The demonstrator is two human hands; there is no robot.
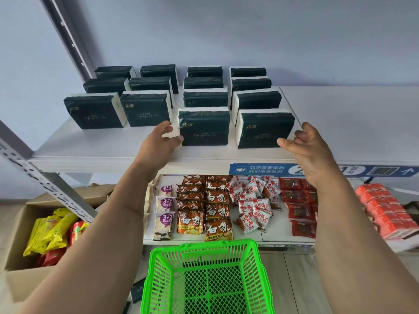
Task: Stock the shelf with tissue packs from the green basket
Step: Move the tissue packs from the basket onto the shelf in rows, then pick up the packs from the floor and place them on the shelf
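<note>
Both hands are reaching to the front tissue packs on the upper shelf [102, 150].

The left hand [158, 141] is touching the left edge of the front-middle tissue pack [204, 128], thumb and fingers loosely spread; the right hand [306, 146] is hovering just beside the front-right tissue pack [264, 129], fingers relaxed, gripping nothing. Both packs are standing on edge, printed faces toward the camera, long axes running left to right. The green basket [208, 279] is sitting below.

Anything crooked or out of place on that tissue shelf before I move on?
Mostly tidy. The two left columns of tissue packs stop a row short of the right ones, and the front-right pack sits slightly turned. The green basket shows no packs.
</note>
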